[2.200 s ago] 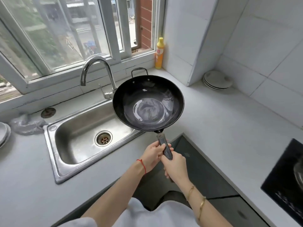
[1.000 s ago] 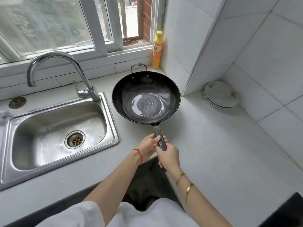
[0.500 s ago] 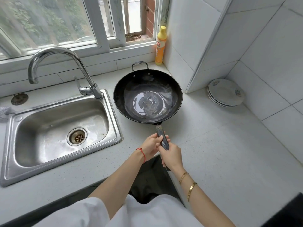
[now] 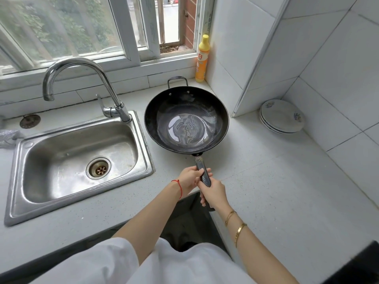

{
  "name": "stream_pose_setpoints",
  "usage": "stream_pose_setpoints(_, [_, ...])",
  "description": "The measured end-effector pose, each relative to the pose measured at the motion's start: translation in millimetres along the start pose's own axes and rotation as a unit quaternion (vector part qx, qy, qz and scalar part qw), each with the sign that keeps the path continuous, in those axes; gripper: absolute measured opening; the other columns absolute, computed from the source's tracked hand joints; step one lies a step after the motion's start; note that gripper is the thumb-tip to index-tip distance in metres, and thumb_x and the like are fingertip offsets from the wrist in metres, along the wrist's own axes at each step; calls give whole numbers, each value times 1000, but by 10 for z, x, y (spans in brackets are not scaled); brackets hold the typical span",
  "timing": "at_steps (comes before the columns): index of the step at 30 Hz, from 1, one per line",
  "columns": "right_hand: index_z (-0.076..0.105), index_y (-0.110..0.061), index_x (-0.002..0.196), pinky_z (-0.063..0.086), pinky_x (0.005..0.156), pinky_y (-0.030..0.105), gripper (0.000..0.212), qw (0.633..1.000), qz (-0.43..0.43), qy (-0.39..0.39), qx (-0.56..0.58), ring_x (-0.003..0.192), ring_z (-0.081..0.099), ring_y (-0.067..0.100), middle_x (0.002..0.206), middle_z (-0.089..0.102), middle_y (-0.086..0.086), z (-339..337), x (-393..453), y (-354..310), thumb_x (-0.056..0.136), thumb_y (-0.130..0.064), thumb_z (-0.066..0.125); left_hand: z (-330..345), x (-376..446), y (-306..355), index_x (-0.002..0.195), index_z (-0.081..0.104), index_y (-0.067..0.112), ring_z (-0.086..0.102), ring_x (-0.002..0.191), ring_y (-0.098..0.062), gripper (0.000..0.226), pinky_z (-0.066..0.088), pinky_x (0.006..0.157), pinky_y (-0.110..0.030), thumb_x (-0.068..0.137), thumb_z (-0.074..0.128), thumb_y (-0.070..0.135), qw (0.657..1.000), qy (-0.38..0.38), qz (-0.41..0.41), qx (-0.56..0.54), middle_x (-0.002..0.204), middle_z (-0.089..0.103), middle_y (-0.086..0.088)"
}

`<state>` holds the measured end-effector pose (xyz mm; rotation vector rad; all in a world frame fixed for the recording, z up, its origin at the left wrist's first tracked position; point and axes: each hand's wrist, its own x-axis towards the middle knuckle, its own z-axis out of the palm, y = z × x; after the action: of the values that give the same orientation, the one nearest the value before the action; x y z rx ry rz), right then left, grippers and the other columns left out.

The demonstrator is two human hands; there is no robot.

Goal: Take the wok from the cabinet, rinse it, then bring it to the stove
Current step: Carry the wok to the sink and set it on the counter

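A black wok [image 4: 186, 119] with a shiny wet bottom hangs level over the white counter [image 4: 276, 181], just right of the steel sink [image 4: 78, 162]. Its long dark handle points toward me. My left hand [image 4: 190, 178] wraps the handle from the left. My right hand [image 4: 214, 191] grips the handle a little lower, from the right. A small loop handle sits on the wok's far rim. The black stove edge [image 4: 361, 263] shows at the bottom right corner.
A curved chrome faucet [image 4: 82, 78] stands behind the sink, spout over its left part. A yellow detergent bottle [image 4: 202, 58] stands in the window corner. A stack of plates [image 4: 282, 116] lies against the tiled wall at right. A tiled pillar juts out behind the wok.
The wok has moved from over the sink's right edge to over the counter beside the sink. Both hands have kept their hold on the handle.
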<state>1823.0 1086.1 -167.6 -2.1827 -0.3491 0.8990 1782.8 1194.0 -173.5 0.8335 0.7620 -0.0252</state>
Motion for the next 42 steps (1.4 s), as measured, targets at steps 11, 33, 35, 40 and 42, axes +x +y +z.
stream_pose_setpoints(11, [58,-13,109,62,65,39,42,998,-6,-57,4,56,65,17,78,68,6,-107,-21,70,92,-51,59,-153,-199,-45,140,43,0,64,109,-17,49,52,93,-23,96,58,14,990,58,68,109,127,61,-13])
stream_pose_setpoints(33, [51,-13,131,47,83,28,45,996,-37,48,61,115,59,25,131,59,8,-495,-369,375,97,-42,54,-403,-911,-378,138,52,13,59,118,-21,42,47,103,-36,98,55,25,972,152,112,142,132,60,-4])
stream_pose_setpoints(35, [51,-13,132,46,83,28,46,996,-34,54,63,116,59,26,133,59,8,-472,-428,392,97,-42,54,-424,-944,-397,137,52,14,59,118,-20,41,48,101,-34,98,54,25,972,152,106,142,132,60,-4])
stream_pose_setpoints(40, [51,-12,132,44,81,27,45,995,-35,68,68,109,56,19,132,59,9,-401,-581,394,98,-42,53,-489,-1036,-408,135,54,15,60,118,-20,38,48,101,-35,98,55,24,976,145,99,129,130,62,-2])
stream_pose_setpoints(42, [51,-11,131,43,78,24,44,994,-34,78,68,104,53,15,131,59,9,-382,-631,383,98,-41,53,-504,-1067,-402,133,56,16,61,115,-19,37,49,100,-34,97,56,23,977,141,95,126,129,62,-2])
